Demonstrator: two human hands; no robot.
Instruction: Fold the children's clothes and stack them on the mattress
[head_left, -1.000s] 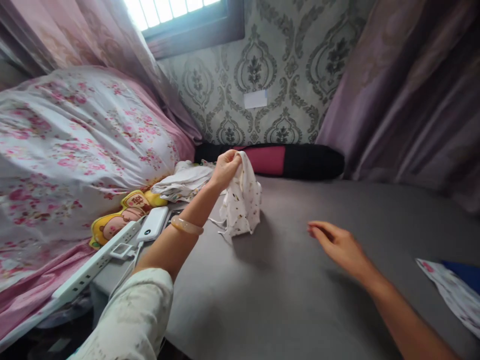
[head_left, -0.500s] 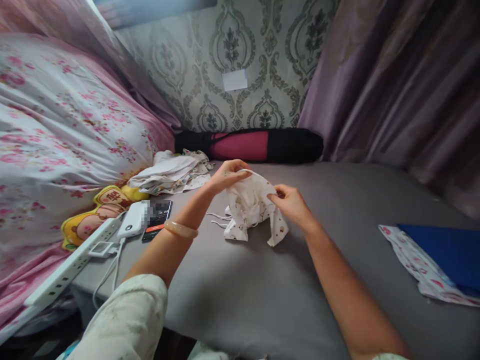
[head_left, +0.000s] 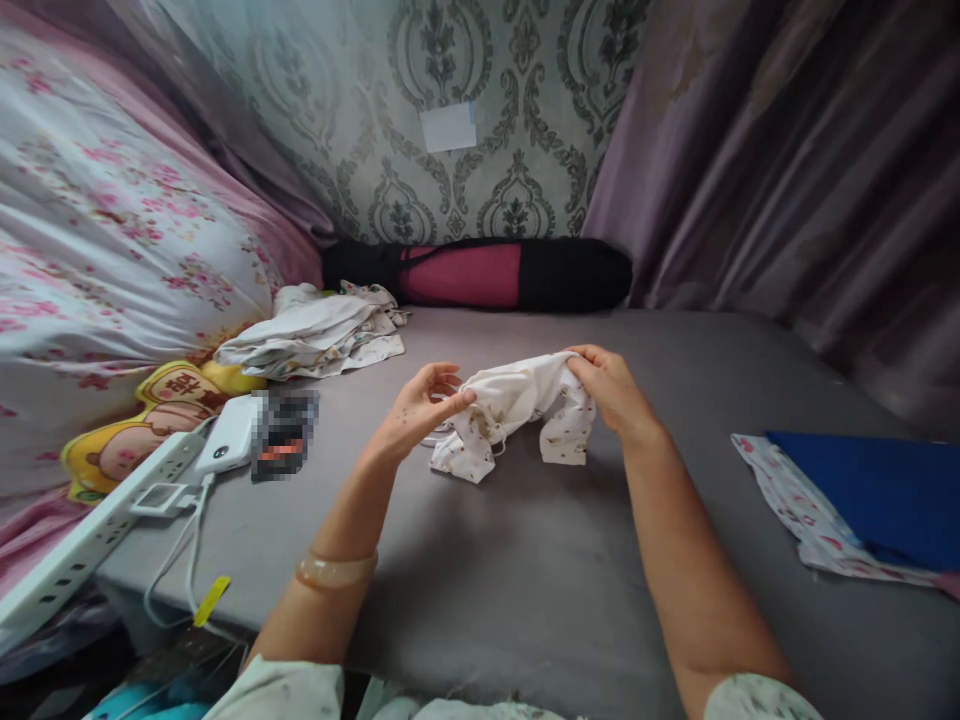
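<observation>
A small white garment with tiny printed spots (head_left: 514, 408) hangs between my two hands just above the grey bed surface (head_left: 525, 600). My left hand (head_left: 420, 408) pinches its left end between thumb and fingers. My right hand (head_left: 611, 388) grips its right end, with the fingers curled over the cloth. The garment's lower edges and thin ties touch the grey surface. A pale bangle sits on my left wrist.
A pile of folded pale clothes (head_left: 315, 335) lies at the back left. A black and pink roll (head_left: 480, 275) rests against the wall. A power bank (head_left: 225, 447), a phone (head_left: 281, 448), a white power strip (head_left: 82, 535) and a yellow cushion (head_left: 142, 420) are left. Blue and floral cloth (head_left: 862, 500) lies right.
My right hand came in and took the garment's right end. Both hands lowered and stretched the cloth out sideways. The view tilted down.
</observation>
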